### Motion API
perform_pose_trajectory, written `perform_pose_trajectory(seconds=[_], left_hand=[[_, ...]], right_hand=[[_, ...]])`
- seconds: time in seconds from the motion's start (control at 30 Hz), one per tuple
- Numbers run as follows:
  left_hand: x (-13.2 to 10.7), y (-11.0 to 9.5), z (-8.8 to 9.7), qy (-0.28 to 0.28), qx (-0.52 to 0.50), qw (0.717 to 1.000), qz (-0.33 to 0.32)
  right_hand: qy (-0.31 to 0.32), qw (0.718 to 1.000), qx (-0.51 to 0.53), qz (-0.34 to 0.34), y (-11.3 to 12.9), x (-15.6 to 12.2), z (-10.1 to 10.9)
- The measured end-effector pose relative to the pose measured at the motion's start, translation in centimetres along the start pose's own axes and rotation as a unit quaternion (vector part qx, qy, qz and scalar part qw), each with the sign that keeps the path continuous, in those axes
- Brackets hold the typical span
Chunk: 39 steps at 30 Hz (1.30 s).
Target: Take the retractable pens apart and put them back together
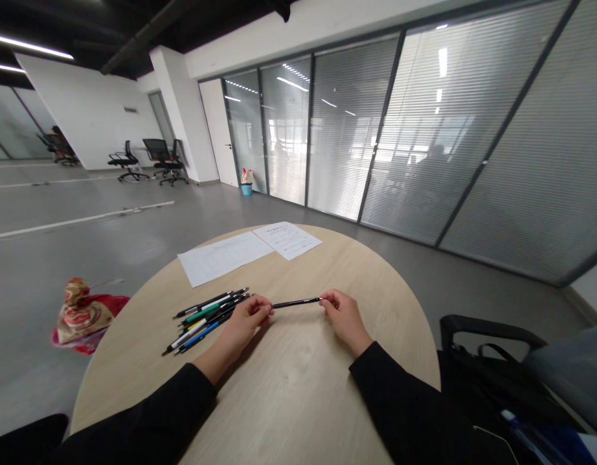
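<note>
A slim black pen (295, 303) lies level above the round light-wood table (298, 394), held between my two hands. My left hand (247, 321) pinches one end of it, and my right hand (344, 316) pinches the other. Just beyond my left hand lies a loose bunch of several pens (206, 321) with black, green, white and blue barrels. Two printed white sheets (223, 258) (287, 240) lie side by side near the far edge of the table.
A black-armed chair (486, 329) with a dark bag stands at the right of the table. A red patterned cloth bundle (82, 316) sits on the grey floor at left. Glass partitions with blinds (399, 129) run along the right, and black office chairs (165, 160) stand far back.
</note>
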<state>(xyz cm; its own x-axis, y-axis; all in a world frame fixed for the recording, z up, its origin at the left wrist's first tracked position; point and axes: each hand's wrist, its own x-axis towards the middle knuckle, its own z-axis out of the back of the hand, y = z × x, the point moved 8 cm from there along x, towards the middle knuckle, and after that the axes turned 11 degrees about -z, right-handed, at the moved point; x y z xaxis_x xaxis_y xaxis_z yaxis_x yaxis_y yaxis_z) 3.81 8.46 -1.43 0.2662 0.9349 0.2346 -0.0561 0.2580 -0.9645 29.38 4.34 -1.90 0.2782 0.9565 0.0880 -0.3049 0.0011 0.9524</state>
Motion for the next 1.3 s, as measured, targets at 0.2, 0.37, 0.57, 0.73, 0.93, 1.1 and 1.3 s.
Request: perform_pose_trajectory(seconds=[0.2,0.37,0.57,0.73,0.93,1.1,1.3], left_hand=[[0.1,0.1,0.0,-0.002,0.003,1.0,0.002],[0.0,0.0,-0.1,0.001,0.004,1.0,0.002],[0.0,-0.2,0.0,-0.003,0.004,1.0,0.005],[0.0,-0.3,-0.1,0.002,0.007,1.0,0.0],[-0.1,-0.3,-0.2,0.005,0.008,1.0,0.003],[0.0,-0.1,-0.1,0.004,0.017,1.0,0.0],[0.1,-0.1,-0.1,0.01,0.019,1.0,-0.006]], right_hand=[[-0.003,1.0,-0.005,0.002,-0.1,0.1,0.0],[-0.002,1.0,-0.007,0.003,0.0,0.0,0.1],[0.001,1.0,0.001,0.005,0.5,-0.3,0.2],[0.004,1.0,-0.004,0.003,0.8,-0.5,0.2],[0.008,1.0,0.0,0.002,0.7,-0.4,0.2],[0.006,1.0,0.0,0.005,0.4,-0.3,0.1],[0.01,1.0,-0.006,0.008,0.5,-0.2,0.0]])
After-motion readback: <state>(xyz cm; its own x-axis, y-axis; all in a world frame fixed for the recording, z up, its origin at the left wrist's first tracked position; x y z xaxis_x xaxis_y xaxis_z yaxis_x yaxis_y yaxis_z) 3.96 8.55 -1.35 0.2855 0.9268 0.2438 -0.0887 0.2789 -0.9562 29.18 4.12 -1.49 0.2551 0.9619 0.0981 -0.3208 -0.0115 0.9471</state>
